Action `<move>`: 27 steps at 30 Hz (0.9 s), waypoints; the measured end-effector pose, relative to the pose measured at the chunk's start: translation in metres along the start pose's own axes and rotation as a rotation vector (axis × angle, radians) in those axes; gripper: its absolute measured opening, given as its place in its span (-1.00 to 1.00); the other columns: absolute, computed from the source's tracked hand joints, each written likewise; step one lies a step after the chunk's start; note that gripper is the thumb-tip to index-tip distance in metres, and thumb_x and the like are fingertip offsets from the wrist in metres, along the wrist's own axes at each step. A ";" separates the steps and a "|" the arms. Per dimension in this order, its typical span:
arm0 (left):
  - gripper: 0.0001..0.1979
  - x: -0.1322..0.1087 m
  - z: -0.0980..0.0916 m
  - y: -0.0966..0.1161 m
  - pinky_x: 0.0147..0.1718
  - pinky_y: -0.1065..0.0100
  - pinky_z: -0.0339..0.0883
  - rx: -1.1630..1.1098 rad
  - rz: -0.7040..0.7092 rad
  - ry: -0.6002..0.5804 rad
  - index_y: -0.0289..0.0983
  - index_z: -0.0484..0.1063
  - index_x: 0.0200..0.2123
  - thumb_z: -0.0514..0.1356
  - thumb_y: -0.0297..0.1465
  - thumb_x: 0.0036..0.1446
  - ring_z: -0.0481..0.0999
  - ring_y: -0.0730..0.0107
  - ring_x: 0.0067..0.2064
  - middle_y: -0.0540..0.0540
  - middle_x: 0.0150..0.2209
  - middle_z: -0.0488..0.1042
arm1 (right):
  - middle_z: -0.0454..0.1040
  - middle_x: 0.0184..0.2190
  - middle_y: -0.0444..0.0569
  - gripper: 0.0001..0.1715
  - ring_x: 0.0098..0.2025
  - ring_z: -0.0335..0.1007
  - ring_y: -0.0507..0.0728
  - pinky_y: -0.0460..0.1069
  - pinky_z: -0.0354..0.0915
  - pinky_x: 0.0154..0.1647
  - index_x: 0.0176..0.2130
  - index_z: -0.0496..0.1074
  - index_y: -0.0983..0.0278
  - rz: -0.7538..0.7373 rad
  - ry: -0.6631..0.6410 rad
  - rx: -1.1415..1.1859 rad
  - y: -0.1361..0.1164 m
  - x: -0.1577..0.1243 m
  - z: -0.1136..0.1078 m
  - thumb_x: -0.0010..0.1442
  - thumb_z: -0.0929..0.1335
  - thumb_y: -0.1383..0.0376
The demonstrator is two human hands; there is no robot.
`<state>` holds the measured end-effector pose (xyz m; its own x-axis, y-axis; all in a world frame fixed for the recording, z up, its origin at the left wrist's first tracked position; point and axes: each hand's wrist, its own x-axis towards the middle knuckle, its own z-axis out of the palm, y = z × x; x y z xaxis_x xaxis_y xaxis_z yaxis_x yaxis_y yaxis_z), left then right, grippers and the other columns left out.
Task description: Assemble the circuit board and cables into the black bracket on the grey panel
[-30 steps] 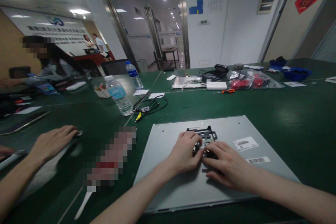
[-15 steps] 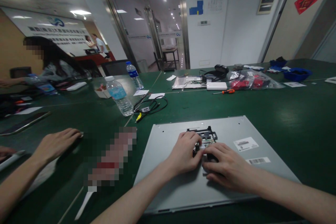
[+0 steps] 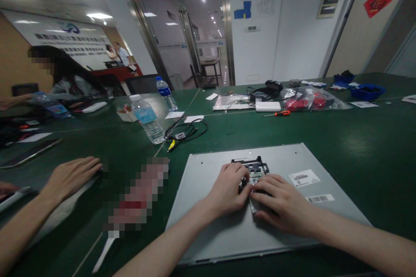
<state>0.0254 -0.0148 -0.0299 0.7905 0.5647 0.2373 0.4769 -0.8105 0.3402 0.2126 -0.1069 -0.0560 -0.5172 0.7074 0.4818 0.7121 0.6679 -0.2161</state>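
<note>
A flat grey metal panel (image 3: 208, 233) with two white labels lies before me on the green table. Near its middle sits a black bracket (image 3: 258, 166) with a small piece of green circuit board beside it. My left hand (image 3: 229, 188) is curled at the bracket's left side, thumb and fingers closed around a small dark part. Close against it, my right hand (image 3: 281, 203) is bent over the same spot, fingertips pressed together near a small silvery piece (image 3: 255, 207). The fingers cover most of what they hold.
To my left, another person's hand (image 3: 74, 175) rests on a dark object. Beyond the panel are a water bottle (image 3: 147, 119), a coiled black cable (image 3: 191, 130), an orange-handled screwdriver (image 3: 282, 113), a white box (image 3: 268, 106) and a plastic bag with red items (image 3: 315, 99).
My right hand's fingers have shifted slightly and straightened a little, uncovering more of the silvery piece below. My left hand has stayed in place. The panel has not moved.
</note>
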 end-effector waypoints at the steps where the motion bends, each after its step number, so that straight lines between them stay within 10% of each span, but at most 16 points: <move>1: -0.93 0.000 0.000 0.000 -0.04 0.12 0.18 0.000 -0.001 0.000 -0.23 0.34 -0.28 0.17 -0.43 0.13 0.36 0.17 -0.11 -0.10 -0.20 0.41 | 0.45 -0.04 0.07 -0.70 0.01 0.31 0.21 0.17 0.25 0.07 -0.04 0.42 0.27 0.002 -0.002 -0.001 0.000 0.000 0.000 0.22 0.37 0.24; 27: -0.92 0.001 0.001 0.000 -0.03 0.13 0.18 -0.001 -0.014 0.015 -0.22 0.37 -0.28 0.17 -0.44 0.11 0.38 0.16 -0.09 -0.10 -0.21 0.43 | 0.54 -0.17 -0.07 -0.79 0.01 0.33 0.16 0.11 0.15 0.14 -0.18 0.50 0.20 -0.058 -0.063 0.001 0.002 -0.003 0.007 0.25 0.36 0.14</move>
<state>0.0263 -0.0144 -0.0304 0.7780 0.5779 0.2462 0.4873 -0.8026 0.3440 0.2126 -0.1058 -0.0635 -0.5861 0.6808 0.4393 0.6799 0.7082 -0.1902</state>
